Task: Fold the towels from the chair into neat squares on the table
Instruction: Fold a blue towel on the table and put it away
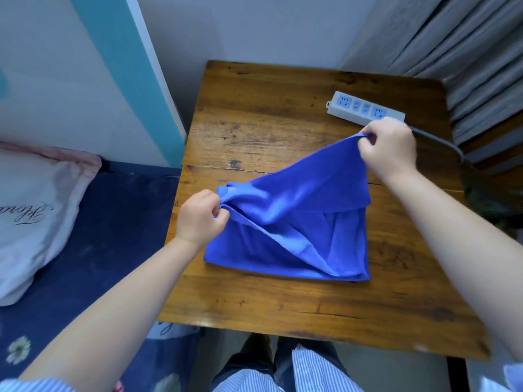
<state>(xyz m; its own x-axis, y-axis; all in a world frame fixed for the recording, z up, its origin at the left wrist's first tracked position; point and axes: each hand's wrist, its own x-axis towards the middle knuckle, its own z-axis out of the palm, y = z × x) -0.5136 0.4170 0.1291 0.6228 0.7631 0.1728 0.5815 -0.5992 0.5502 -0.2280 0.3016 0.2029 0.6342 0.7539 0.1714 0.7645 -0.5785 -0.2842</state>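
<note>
Mid-fold on 1 blue towel (294, 230), lying on the wooden table (254, 304), roughly centre, nearer the front edge than the back.

Left hand (199, 219): fingers curled, pinching a bunched corner at the towel's left side, low, near the table surface. Right hand (389, 145): thumb and fingers clamped on the opposite top corner, lifted above the table and toward the back right. Top layer stretched taut between the 2 grips, running on a diagonal from lower left to upper right. Lower layer flat on the wood, near edge roughly parallel to the table front, rumpled inside.

Key relation: held edge sits on the far side of the flat part, so the rest of the towel lies toward the body from both sets of fingers. Probable next step: carry that edge toward the near edge, or square it up first. Right hand higher and farther out, so more travel there; left hand closer to the cloth, likely the pivot.

Risk: uneven corner heights giving a skewed fold, not a square.

Power strip (365, 108) on the back right of the table, just behind the right hand, cable (441, 141) trailing off to the right. Pillow (31, 210) on the bed at left. Chair not in view.
</note>
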